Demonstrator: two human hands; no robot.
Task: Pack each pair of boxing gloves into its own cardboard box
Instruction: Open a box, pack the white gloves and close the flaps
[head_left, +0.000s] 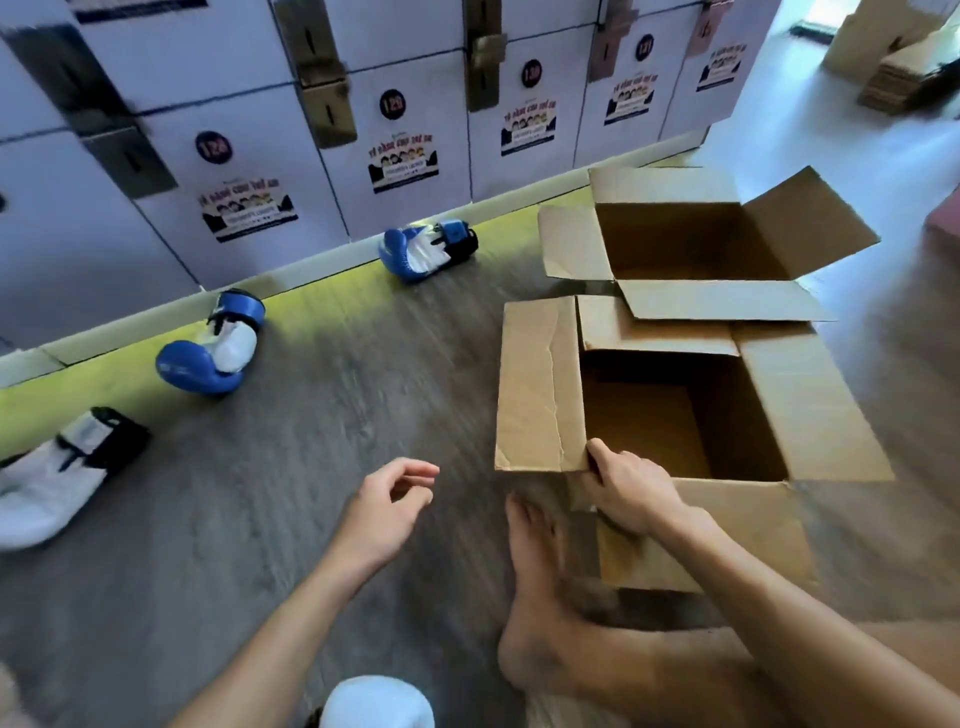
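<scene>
Right hand (628, 491) gripped the near-left corner of the nearer brown cardboard box (537, 384), thumb over the rim where two flaps met and fingers curled on the outer wall. Left hand (387, 506) hung apart from it above the grey wood-grain floor (311, 415), fingers loosely bent and holding nothing. That box stood open with its creased flaps splayed outward and nothing visible inside. Behind it, with flaps overlapping, stood the farther brown cardboard box (574, 241), also open and apparently bare within.

No glove looked packed, so the step in hand seemed to be steadying the nearer box before the first pair went in. Along the floor's far edge, at the foot of the white numbered lockers (249, 104), lay the left blue-and-white padded glove (208, 353) and the right blue-and-white padded glove (423, 252), well apart from each other. A white padded glove with a black cuff (52, 478) lay at the floor's left edge. A rounded white shape (376, 701) near the person's knee may have been its mate, though it was too cropped to tell.

The next move probably called for the free hand to fetch one matched pair, not mixed colours. The gloves looked bulbous, smooth-skinned and soft, so they would likely squash in side by side. The limp flaps could fold inward unless held back.
</scene>
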